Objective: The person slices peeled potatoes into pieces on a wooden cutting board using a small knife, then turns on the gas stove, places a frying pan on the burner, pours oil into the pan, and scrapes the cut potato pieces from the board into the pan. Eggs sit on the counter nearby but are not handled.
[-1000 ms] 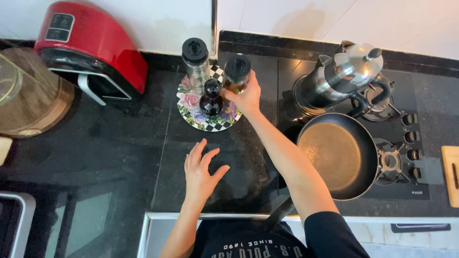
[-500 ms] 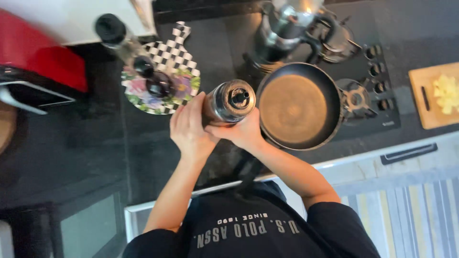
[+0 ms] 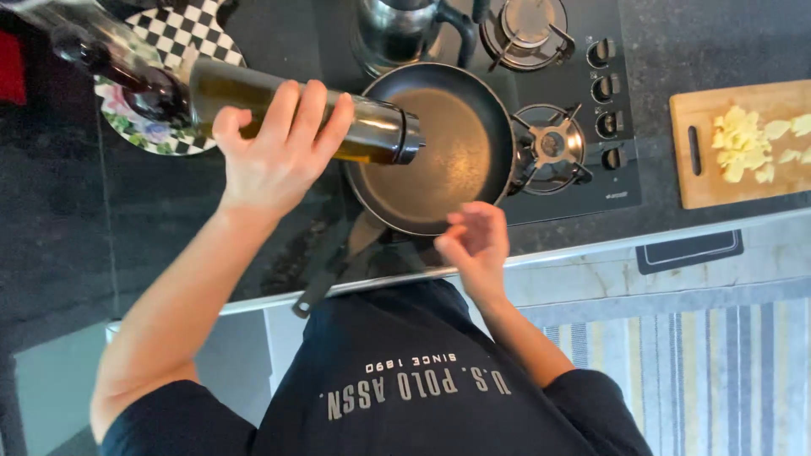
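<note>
Left hand (image 3: 274, 160) had its fingers wrapped tight round a tall glass oil bottle with a steel spout (image 3: 296, 114), tipped sideways over the round black frying pan (image 3: 439, 148). Right hand (image 3: 475, 245) hovered loosely curled just below the pan's rim; couldn't tell if it gripped anything.

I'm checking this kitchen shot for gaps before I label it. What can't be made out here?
Head view only:
- Oil bottle: its middle is covered by the left hand; any pouring oil is too fine to see.
- Right hand: whether its fingertips pinch anything.
- Kettle: cut off by the top edge.
- Pan: handle hidden under the bottle and body.
</note>
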